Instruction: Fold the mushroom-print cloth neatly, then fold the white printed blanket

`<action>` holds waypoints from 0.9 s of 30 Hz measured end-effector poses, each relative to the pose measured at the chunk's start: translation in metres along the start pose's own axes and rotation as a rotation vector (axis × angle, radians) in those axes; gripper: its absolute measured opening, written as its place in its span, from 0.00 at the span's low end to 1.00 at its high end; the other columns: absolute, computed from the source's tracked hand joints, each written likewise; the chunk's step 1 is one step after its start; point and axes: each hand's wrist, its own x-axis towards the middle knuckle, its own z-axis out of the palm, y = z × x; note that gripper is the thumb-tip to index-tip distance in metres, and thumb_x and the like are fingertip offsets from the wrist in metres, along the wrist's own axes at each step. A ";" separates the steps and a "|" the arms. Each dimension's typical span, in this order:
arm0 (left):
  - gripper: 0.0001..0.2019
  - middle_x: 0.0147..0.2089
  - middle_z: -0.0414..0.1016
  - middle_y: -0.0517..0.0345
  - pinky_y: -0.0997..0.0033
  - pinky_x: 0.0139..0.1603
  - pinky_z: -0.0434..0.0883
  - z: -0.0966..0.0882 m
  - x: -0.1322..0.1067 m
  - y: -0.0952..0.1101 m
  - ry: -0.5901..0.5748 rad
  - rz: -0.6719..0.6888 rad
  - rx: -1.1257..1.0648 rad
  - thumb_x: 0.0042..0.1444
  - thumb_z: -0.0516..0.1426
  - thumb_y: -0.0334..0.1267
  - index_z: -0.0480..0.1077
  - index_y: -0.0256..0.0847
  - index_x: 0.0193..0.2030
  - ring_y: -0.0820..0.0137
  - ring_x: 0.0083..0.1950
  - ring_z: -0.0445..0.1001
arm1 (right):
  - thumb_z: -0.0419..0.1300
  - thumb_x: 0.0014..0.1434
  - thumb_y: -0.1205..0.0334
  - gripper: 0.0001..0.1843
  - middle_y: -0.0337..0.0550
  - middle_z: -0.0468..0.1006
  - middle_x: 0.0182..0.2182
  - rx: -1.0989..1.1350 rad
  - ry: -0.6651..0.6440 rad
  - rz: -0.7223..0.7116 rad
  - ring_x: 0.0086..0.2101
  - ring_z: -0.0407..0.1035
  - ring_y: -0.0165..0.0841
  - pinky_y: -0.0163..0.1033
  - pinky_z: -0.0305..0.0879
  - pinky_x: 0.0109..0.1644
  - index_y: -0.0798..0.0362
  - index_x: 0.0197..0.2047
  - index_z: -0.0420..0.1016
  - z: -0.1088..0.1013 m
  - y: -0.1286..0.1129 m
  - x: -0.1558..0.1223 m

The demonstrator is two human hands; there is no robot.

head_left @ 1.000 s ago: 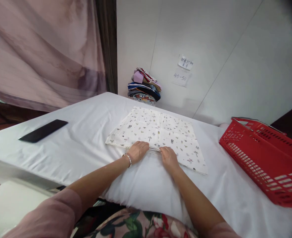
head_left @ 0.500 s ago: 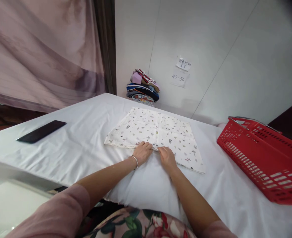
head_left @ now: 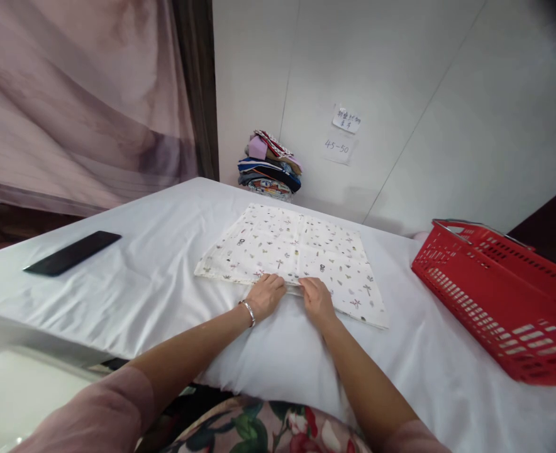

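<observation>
A white cloth (head_left: 301, 248) printed with small figures lies folded flat on the white sheet of the table (head_left: 155, 277). My left hand (head_left: 267, 294) rests on the middle of the cloth's near edge, fingers curled onto it, a bracelet on its wrist. Right beside it my right hand (head_left: 316, 299) pinches the same near edge, fingertips almost touching the left hand's.
A black phone (head_left: 70, 252) lies at the table's left. A red plastic basket (head_left: 499, 296) stands at the right. A pile of folded coloured cloths (head_left: 271, 167) sits at the far edge against the white wall, under two paper notes (head_left: 344, 132). A pinkish curtain hangs at left.
Both hands stay on the cloth's near edge and have drawn slightly closer together. The view has shifted a little.
</observation>
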 end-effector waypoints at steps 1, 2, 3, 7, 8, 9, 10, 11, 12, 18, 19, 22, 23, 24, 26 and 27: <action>0.09 0.36 0.66 0.53 0.63 0.40 0.57 0.000 0.000 0.000 -0.001 -0.003 -0.001 0.57 0.48 0.28 0.68 0.39 0.31 0.65 0.39 0.59 | 0.45 0.60 0.71 0.16 0.45 0.73 0.39 0.005 0.007 0.001 0.41 0.63 0.35 0.40 0.59 0.44 0.53 0.47 0.69 -0.001 -0.001 0.001; 0.09 0.36 0.66 0.53 0.63 0.40 0.57 -0.001 0.000 0.000 -0.004 -0.005 -0.001 0.56 0.48 0.28 0.68 0.39 0.31 0.65 0.38 0.59 | 0.45 0.60 0.72 0.17 0.45 0.73 0.39 0.007 0.011 0.001 0.41 0.63 0.35 0.40 0.59 0.44 0.53 0.47 0.69 -0.001 -0.001 0.002; 0.09 0.36 0.66 0.53 0.63 0.40 0.57 -0.001 0.001 0.000 -0.005 -0.005 -0.002 0.56 0.49 0.28 0.68 0.39 0.31 0.66 0.38 0.59 | 0.45 0.59 0.72 0.17 0.45 0.73 0.39 0.007 0.013 0.000 0.41 0.63 0.35 0.40 0.60 0.44 0.53 0.46 0.69 -0.001 -0.001 0.003; 0.09 0.36 0.66 0.54 0.63 0.40 0.57 -0.001 0.001 0.000 0.024 -0.018 -0.014 0.57 0.48 0.28 0.69 0.40 0.33 0.66 0.38 0.59 | 0.46 0.58 0.73 0.17 0.45 0.73 0.39 -0.011 -0.016 -0.008 0.41 0.63 0.36 0.40 0.60 0.44 0.52 0.47 0.69 0.003 0.003 0.002; 0.09 0.36 0.66 0.54 0.63 0.40 0.57 -0.001 0.001 -0.001 0.035 -0.025 -0.020 0.57 0.48 0.28 0.69 0.40 0.33 0.65 0.39 0.59 | 0.47 0.58 0.73 0.17 0.45 0.73 0.39 -0.021 -0.035 -0.014 0.41 0.63 0.36 0.40 0.60 0.44 0.52 0.47 0.70 0.005 0.004 0.001; 0.10 0.36 0.66 0.53 0.62 0.40 0.57 -0.001 0.001 -0.001 0.043 -0.033 -0.026 0.57 0.48 0.28 0.69 0.40 0.34 0.65 0.39 0.59 | 0.47 0.57 0.73 0.17 0.45 0.73 0.40 -0.032 -0.057 -0.020 0.41 0.63 0.36 0.40 0.60 0.44 0.51 0.46 0.70 0.006 0.005 -0.001; 0.10 0.36 0.66 0.53 0.62 0.41 0.57 -0.001 0.001 -0.001 0.047 -0.042 -0.033 0.57 0.48 0.28 0.69 0.40 0.34 0.65 0.39 0.60 | 0.48 0.57 0.73 0.17 0.44 0.73 0.40 -0.043 -0.078 -0.026 0.42 0.63 0.36 0.40 0.60 0.44 0.51 0.46 0.70 0.007 0.005 -0.002; 0.10 0.36 0.66 0.53 0.62 0.40 0.57 -0.001 0.001 -0.001 0.050 -0.051 -0.039 0.57 0.48 0.28 0.69 0.40 0.34 0.65 0.39 0.60 | 0.48 0.57 0.74 0.18 0.44 0.73 0.41 -0.052 -0.095 -0.029 0.42 0.63 0.36 0.40 0.60 0.45 0.51 0.46 0.71 0.008 0.006 -0.004; 0.10 0.36 0.66 0.53 0.62 0.40 0.57 -0.001 0.001 -0.001 0.052 -0.059 -0.044 0.56 0.47 0.27 0.69 0.40 0.34 0.65 0.39 0.60 | 0.48 0.57 0.74 0.18 0.44 0.73 0.41 -0.058 -0.107 -0.032 0.42 0.63 0.36 0.41 0.60 0.45 0.51 0.46 0.71 0.008 0.005 -0.005; 0.11 0.37 0.66 0.53 0.63 0.40 0.57 -0.002 0.003 -0.001 0.079 -0.095 -0.082 0.57 0.47 0.27 0.69 0.40 0.35 0.65 0.39 0.60 | 0.51 0.55 0.70 0.18 0.46 0.71 0.43 -0.098 -0.129 -0.056 0.43 0.62 0.37 0.41 0.59 0.46 0.53 0.49 0.67 0.005 -0.002 -0.007; 0.11 0.37 0.66 0.52 0.63 0.40 0.57 -0.001 0.003 -0.001 0.083 -0.100 -0.089 0.57 0.47 0.28 0.69 0.40 0.35 0.65 0.39 0.60 | 0.52 0.55 0.69 0.18 0.46 0.71 0.43 -0.107 -0.131 -0.052 0.43 0.62 0.37 0.42 0.59 0.46 0.53 0.50 0.67 0.004 -0.003 -0.007; 0.10 0.37 0.66 0.53 0.62 0.40 0.58 -0.001 0.002 -0.001 0.081 -0.111 -0.091 0.57 0.47 0.29 0.69 0.40 0.34 0.66 0.39 0.60 | 0.52 0.57 0.67 0.15 0.46 0.72 0.41 -0.119 -0.123 -0.034 0.43 0.63 0.37 0.41 0.59 0.45 0.53 0.48 0.68 0.007 -0.004 -0.007; 0.10 0.37 0.66 0.53 0.62 0.40 0.58 -0.001 0.002 0.000 0.077 -0.114 -0.089 0.57 0.48 0.29 0.69 0.41 0.34 0.66 0.39 0.60 | 0.51 0.58 0.68 0.14 0.46 0.72 0.41 -0.117 -0.114 -0.029 0.42 0.63 0.37 0.41 0.59 0.44 0.53 0.47 0.68 0.008 -0.003 -0.007; 0.10 0.37 0.66 0.54 0.62 0.41 0.58 -0.002 0.001 0.000 0.072 -0.116 -0.089 0.58 0.48 0.30 0.69 0.41 0.34 0.66 0.39 0.60 | 0.50 0.58 0.69 0.13 0.46 0.73 0.40 -0.113 -0.104 -0.027 0.42 0.63 0.36 0.41 0.59 0.44 0.53 0.46 0.69 0.010 -0.002 -0.008; 0.09 0.38 0.67 0.55 0.62 0.42 0.58 -0.003 0.000 0.000 0.067 -0.123 -0.093 0.58 0.48 0.31 0.69 0.42 0.36 0.66 0.40 0.61 | 0.48 0.58 0.71 0.14 0.46 0.73 0.39 -0.099 -0.084 -0.032 0.41 0.63 0.36 0.40 0.59 0.44 0.53 0.45 0.69 0.013 0.001 -0.009; 0.08 0.38 0.67 0.55 0.63 0.43 0.58 -0.003 -0.001 0.000 0.068 -0.128 -0.096 0.58 0.48 0.33 0.68 0.42 0.37 0.66 0.41 0.61 | 0.48 0.59 0.71 0.14 0.46 0.73 0.39 -0.093 -0.077 -0.038 0.41 0.64 0.36 0.40 0.59 0.44 0.54 0.44 0.69 0.014 0.002 -0.009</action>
